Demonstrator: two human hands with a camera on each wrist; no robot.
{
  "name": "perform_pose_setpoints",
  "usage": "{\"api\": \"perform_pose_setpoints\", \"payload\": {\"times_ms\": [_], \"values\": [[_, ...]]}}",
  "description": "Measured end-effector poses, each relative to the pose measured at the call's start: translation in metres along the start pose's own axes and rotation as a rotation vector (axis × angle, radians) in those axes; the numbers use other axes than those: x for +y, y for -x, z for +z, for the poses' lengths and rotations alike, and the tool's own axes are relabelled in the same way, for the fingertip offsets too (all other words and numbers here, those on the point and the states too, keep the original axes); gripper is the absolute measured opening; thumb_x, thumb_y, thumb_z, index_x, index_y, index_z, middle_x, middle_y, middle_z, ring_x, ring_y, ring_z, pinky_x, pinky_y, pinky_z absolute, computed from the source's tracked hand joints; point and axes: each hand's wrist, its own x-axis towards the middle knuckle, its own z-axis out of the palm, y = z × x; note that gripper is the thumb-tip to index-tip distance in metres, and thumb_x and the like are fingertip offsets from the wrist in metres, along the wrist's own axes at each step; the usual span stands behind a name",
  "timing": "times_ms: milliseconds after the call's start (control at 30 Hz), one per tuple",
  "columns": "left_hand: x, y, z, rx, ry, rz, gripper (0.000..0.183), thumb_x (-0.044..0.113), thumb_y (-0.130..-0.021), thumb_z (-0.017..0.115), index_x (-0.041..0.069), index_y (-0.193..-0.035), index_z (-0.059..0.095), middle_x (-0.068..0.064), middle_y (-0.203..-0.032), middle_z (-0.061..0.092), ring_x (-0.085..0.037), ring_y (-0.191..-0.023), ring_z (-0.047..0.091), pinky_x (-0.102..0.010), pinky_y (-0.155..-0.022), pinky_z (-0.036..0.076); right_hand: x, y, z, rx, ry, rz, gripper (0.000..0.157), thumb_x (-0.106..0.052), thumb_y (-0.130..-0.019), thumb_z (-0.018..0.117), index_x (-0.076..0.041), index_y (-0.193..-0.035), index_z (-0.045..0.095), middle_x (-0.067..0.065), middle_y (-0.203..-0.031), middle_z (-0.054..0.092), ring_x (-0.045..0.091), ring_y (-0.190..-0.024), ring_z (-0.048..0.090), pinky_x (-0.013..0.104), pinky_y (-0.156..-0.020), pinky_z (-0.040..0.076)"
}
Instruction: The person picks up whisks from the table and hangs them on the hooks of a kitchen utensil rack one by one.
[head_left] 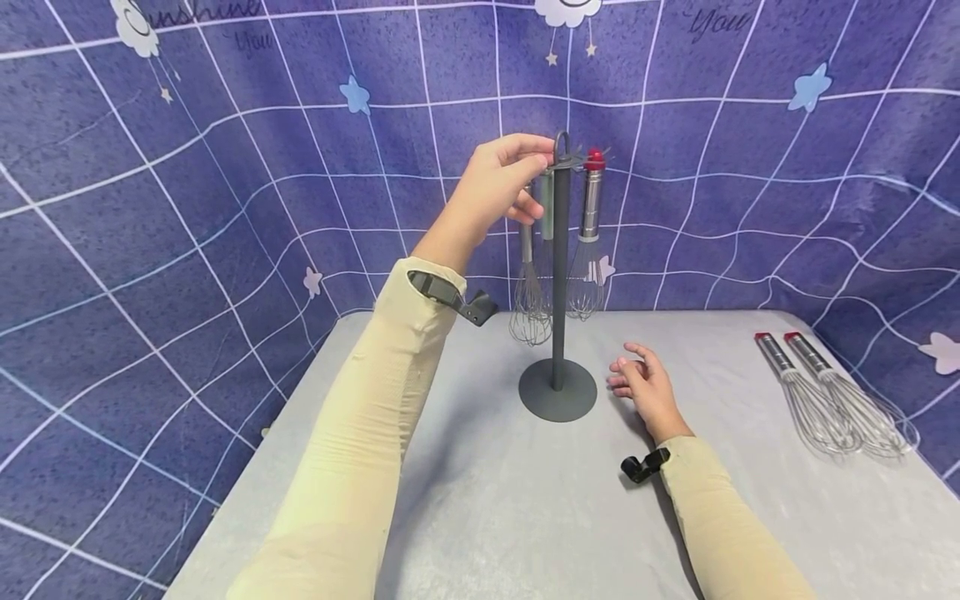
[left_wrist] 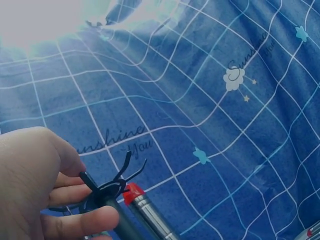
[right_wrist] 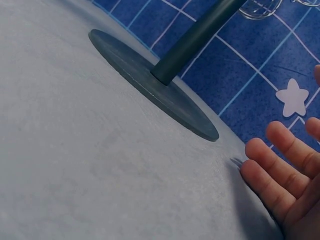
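A dark grey utensil stand (head_left: 559, 275) rises from a round base, with hooks around its top. My left hand (head_left: 495, 187) is up at those hooks, thumb and fingers pinching one on the left side. From the far side hangs a whisk with a red-tipped steel handle (head_left: 592, 200). Another whisk (head_left: 529, 300) hangs behind the left fingers, which partly hide its handle. Between them shows a pale green handle (head_left: 547, 208), mostly covered by the pole. Low beside the base, my right hand (head_left: 643, 387) holds nothing, its fingers relaxed and apart from the stand.
Two more red-tipped whisks, one on the left (head_left: 821, 412) and one on the right (head_left: 870, 412), lie side by side on the grey table (head_left: 510, 517) at the right. A blue checked curtain (head_left: 240, 217) surrounds the table's back and sides.
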Motion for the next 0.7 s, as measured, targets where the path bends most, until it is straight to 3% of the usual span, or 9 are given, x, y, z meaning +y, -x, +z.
{"api": "perform_pose_setpoints", "payload": {"times_ms": [233, 467, 700], "values": [[-0.002, -0.004, 0.001, 0.014, 0.040, -0.007, 0.029, 0.013, -0.102, 0.059, 0.012, -0.131, 0.064, -0.003, -0.125, 0.068, -0.020, -0.054, 0.065, -0.033, -0.056, 0.058, -0.002, -0.001, -0.002, -0.025, 0.000, 0.008, 0.050, -0.013, -0.107, 0.050, 0.005, -0.150, 0.032, 0.033, -0.117, 0.061, 0.024, -0.084, 0.072, 0.037, -0.074, 0.060], [0.002, -0.008, 0.002, 0.027, 0.051, -0.001, 0.029, 0.011, -0.102, 0.058, 0.011, -0.130, 0.065, -0.004, -0.127, 0.067, -0.021, -0.052, 0.064, -0.034, -0.054, 0.057, 0.001, 0.000, 0.000, 0.009, 0.010, -0.002, 0.048, -0.020, -0.107, 0.052, -0.001, -0.148, 0.038, 0.023, -0.111, 0.065, 0.015, -0.081, 0.071, 0.030, -0.070, 0.060], [0.005, -0.013, 0.001, 0.020, 0.034, -0.033, 0.032, 0.014, -0.102, 0.059, 0.014, -0.134, 0.064, -0.001, -0.130, 0.065, -0.016, -0.042, 0.054, -0.031, -0.048, 0.055, 0.002, 0.001, 0.000, 0.010, 0.005, -0.024, 0.048, -0.022, -0.106, 0.054, 0.000, -0.147, 0.039, 0.013, -0.105, 0.067, 0.017, -0.080, 0.071, 0.031, -0.070, 0.060]]}}
